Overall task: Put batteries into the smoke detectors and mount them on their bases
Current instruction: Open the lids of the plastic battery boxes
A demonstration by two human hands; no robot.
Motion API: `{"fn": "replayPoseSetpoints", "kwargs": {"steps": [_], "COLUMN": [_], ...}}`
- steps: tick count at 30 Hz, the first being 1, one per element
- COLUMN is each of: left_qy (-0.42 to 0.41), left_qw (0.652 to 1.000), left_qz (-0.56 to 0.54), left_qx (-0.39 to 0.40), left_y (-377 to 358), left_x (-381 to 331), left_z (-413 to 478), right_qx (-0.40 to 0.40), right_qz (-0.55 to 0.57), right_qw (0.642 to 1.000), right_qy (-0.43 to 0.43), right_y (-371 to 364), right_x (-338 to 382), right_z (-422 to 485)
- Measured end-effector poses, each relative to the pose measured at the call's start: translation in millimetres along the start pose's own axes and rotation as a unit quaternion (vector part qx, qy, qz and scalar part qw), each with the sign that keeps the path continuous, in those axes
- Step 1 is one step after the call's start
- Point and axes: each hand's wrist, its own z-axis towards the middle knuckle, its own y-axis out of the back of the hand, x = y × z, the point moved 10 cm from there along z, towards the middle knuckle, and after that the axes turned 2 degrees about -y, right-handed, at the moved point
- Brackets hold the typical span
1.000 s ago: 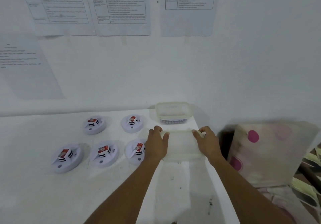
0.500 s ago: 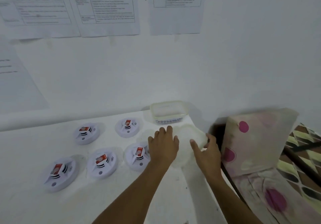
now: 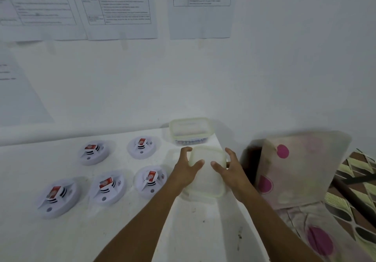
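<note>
Detectors left, container behind held lid, cushion right

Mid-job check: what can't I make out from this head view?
1) papers: head view, print blurred and too small; tops cut off by the upper edge.
2) batteries: head view, count hidden by the cloudy wall of the rear tub.
3) near tub: head view, blurred; whether the left hand and right hand grip it is unclear.
4) detectors: head view, only tops show; battery bays not visible.
</note>
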Motion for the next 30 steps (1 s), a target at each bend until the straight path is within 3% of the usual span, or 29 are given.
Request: {"fn": "replayPoseSetpoints", "kwargs": {"steps": [2,6,11,15,18,22,30], "left_qy": [-0.006,-0.061,-0.090,-0.126,-0.134,-0.132,-0.073], "left_qw": [1.000,0.989,0.975,0.946,0.928,0.932,0.962], "left_qz": [0.009,0.096,0.200,0.294,0.348,0.331,0.231], "left_qx": [-0.003,-0.095,-0.038,0.054,0.020,-0.070,-0.126], "left_y": [0.6,17.8,9.4,-2.7,5.9,28.2,49.3], "left_x": [-2.4,-14.6,-23.6,-41.5,-50.6,-41.5,-21.0], "left_z": [0.1,-2.3,8.6,16.8,13.4,-10.0,-34.4], "right_qx": [-0.003,-0.064,-0.086,0.030,0.053,-0.011,-0.075], "right_qz": [-0.021,-0.062,-0.164,-0.230,-0.215,-0.118,-0.142], "right_qw": [1.000,0.995,0.980,0.970,0.975,0.993,0.985], "right_qy": [-0.001,0.037,0.078,0.071,0.028,-0.024,0.062], "right_y": [-0.8,6.8,15.7,15.6,22.9,29.9,43.2], "right_x": [0.7,13.6,22.2,36.7,32.9,11.1,33.6], "right_z": [1.6,-0.6,-6.2,1.0,1.4,-15.7,-28.7]}}
